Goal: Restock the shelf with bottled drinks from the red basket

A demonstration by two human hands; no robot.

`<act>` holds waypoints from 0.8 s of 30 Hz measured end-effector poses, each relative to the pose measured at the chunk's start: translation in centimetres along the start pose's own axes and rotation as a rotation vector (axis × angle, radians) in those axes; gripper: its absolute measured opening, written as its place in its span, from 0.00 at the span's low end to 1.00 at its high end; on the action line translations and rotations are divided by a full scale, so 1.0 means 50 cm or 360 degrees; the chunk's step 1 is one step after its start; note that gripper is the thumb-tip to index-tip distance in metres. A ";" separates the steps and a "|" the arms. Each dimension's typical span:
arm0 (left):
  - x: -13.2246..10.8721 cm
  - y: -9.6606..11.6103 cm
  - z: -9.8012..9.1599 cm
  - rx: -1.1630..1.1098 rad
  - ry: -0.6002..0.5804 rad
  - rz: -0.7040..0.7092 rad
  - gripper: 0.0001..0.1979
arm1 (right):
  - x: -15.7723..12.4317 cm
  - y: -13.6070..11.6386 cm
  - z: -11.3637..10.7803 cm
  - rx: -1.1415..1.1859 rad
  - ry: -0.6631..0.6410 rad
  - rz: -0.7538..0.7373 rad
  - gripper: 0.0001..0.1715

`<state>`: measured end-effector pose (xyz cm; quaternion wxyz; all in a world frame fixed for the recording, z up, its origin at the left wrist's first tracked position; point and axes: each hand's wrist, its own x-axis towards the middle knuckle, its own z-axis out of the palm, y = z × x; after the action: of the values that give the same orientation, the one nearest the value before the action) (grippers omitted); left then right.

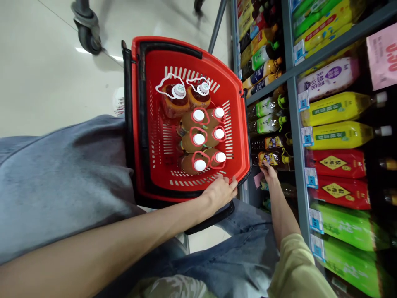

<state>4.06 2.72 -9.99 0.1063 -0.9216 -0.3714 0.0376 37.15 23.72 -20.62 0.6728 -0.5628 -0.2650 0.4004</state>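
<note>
A red shopping basket (145,124) with a black rim and handle holds several amber drink bottles (198,138) with white caps, plus two darker ones (175,101) with white carry loops. My left hand (221,191) lies on the basket's near rim, its fingers curled over the edge. My right hand (269,171), in a yellow-green sleeve, reaches into the shelf. It is closed around a dark bottle with a yellow label (273,159) that lies on a low shelf.
Shelving (296,124) on the right carries rows of bottles, large yellow jugs (341,134) and red and green packs. A trolley wheel (88,31) stands on the pale floor behind the basket. My knees in grey and blue cloth fill the foreground.
</note>
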 end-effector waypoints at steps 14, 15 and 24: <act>0.007 0.007 0.028 -0.0077 0.0064 -0.0097 0.32 | 0.027 -0.025 0.041 -0.0098 -0.0115 0.0013 0.20; 0.008 0.008 0.026 -0.0040 0.0025 -0.0090 0.32 | 0.024 -0.024 0.041 -0.0101 -0.0116 -0.0004 0.21; -0.004 0.004 -0.005 0.0112 -0.0117 -0.0031 0.33 | 0.030 -0.031 0.055 -0.0071 -0.0116 -0.0134 0.28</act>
<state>4.12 2.40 -9.80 0.1251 -0.9116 -0.3825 0.0835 36.11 26.39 -18.64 0.6663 -0.5510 -0.3218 0.3860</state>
